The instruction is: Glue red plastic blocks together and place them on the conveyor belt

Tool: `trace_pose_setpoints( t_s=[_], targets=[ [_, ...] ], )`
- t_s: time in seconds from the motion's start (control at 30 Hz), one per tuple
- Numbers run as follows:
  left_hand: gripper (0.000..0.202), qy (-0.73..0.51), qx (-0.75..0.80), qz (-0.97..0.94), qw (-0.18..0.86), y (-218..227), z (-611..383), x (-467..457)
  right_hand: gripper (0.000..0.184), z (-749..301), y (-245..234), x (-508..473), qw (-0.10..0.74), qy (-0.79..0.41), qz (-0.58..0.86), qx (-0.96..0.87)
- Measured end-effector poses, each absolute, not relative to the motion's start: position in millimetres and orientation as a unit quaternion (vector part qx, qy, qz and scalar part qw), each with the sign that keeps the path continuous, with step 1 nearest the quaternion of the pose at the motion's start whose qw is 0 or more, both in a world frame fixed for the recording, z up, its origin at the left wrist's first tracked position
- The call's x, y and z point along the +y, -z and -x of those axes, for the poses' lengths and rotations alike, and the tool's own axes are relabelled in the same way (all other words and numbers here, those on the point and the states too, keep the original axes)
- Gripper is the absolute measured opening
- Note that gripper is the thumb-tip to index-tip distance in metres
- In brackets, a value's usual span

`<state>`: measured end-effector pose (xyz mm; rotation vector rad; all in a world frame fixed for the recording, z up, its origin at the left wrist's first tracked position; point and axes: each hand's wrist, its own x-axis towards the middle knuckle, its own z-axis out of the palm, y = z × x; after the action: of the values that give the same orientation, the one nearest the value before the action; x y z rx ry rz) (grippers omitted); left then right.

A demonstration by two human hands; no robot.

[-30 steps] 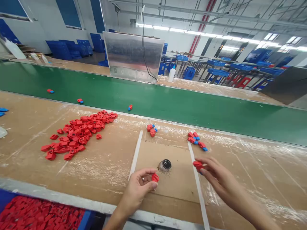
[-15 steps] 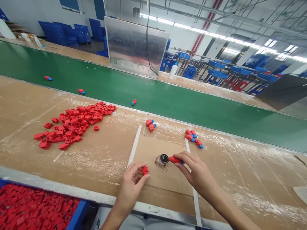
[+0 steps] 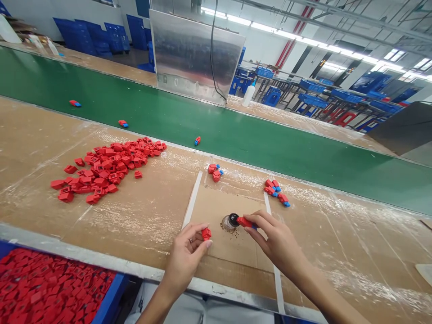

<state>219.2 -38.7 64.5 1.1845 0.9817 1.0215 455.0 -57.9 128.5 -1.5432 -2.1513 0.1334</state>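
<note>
My left hand (image 3: 187, 254) pinches a small red plastic block (image 3: 206, 233) between thumb and fingers, just above the cardboard sheet (image 3: 216, 202). In my right hand (image 3: 273, 236) is a red-and-blue plastic piece (image 3: 245, 222), its red end pointing left. That end is at the rim of a small round jar with a black top (image 3: 233, 219); whether it touches cannot be made out. Brownish specks lie around the jar's base. Beyond the hands, red-and-blue pieces sit in two small groups, one at the centre (image 3: 215, 172) and one at the right (image 3: 276, 192).
A heap of red blocks (image 3: 114, 164) lies at left on the table. A blue bin (image 3: 113, 294) full of red blocks stands at the lower left. Behind runs a green conveyor belt (image 3: 270, 139) carrying several red-and-blue pieces. A metal panel (image 3: 195, 56) and a white bottle (image 3: 249, 94) stand beyond.
The view has shifted slightly. Pieces on the belt have moved a little to the right against the table. The piece in my right hand has come closer to the jar's rim.
</note>
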Motion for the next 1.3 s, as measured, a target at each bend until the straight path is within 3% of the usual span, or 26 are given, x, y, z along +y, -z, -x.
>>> trace_pose_setpoints(
  t_s=[0.7,0.93,1.1,1.3],
  targets=[
    [0.031,-0.44,0.392,-0.48,0.65,-67.8,-216.8,-37.9,0.019,-456.1,-130.5,-67.1,0.246,-0.054,0.563,-0.787],
    [0.037,-0.364,0.302,-0.376,0.797,-75.6,-212.1,-40.7,0.017,-439.1,-141.0,-88.6,0.358,-0.078,0.609,-0.703],
    [0.031,-0.342,0.299,-0.374,0.809,-76.1,-214.6,-39.6,0.015,-408.2,-137.4,-101.9,0.409,-0.184,0.576,-0.684],
    [0.033,-0.333,0.292,-0.385,0.809,-73.4,-215.4,-38.0,0.015,-394.4,-131.0,-95.3,0.415,-0.214,0.565,-0.68]
  ],
)
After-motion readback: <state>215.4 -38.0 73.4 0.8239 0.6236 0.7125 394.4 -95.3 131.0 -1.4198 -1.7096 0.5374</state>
